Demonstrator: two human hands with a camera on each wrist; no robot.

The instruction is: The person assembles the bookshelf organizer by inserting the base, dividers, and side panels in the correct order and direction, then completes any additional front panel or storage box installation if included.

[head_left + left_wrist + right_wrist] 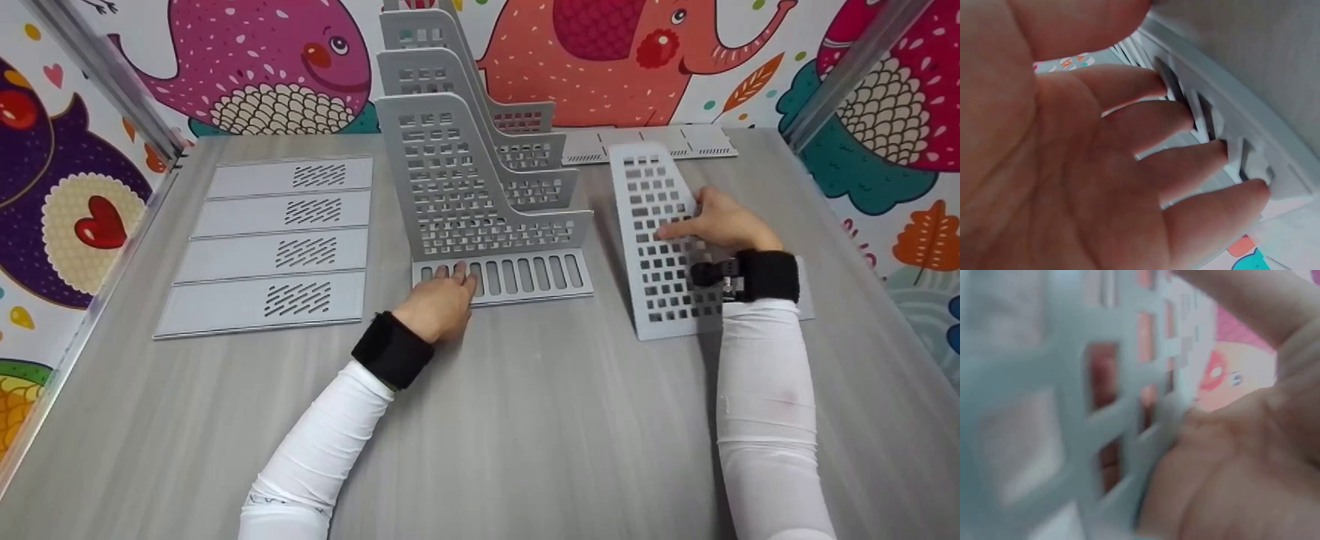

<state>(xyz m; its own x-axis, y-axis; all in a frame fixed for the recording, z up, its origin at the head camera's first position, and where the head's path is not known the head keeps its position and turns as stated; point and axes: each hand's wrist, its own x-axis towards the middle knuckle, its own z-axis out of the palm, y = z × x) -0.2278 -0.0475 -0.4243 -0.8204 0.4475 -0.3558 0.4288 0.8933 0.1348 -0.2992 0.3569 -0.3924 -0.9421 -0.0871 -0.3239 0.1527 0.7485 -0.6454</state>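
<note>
Grey perforated panel (659,257) in right hand (731,220); left sleeve mark (281,501) illegible.

The perforated panel (663,257) looks pale grey to me, patterned with a regular grid of square holes; through the right wrist camera its tint turns bluish. The upright dividers (450,180) are mid-grey with rows of rectangular cut-outs. The slotted base strip (518,276) is light grey, lined with long rounded openings. I see a whitish-grey board (240,251) in four plain bands, each bearing a patch of slanted dashes. The table (562,420) is grey with faint wood-grain streaks. Sleeves (769,390) are white, wristbands (394,349) black. The printed walls (142,22) show me a coral elephant (585,82) with pale flecks and a red heart (101,223) on cream.
</note>
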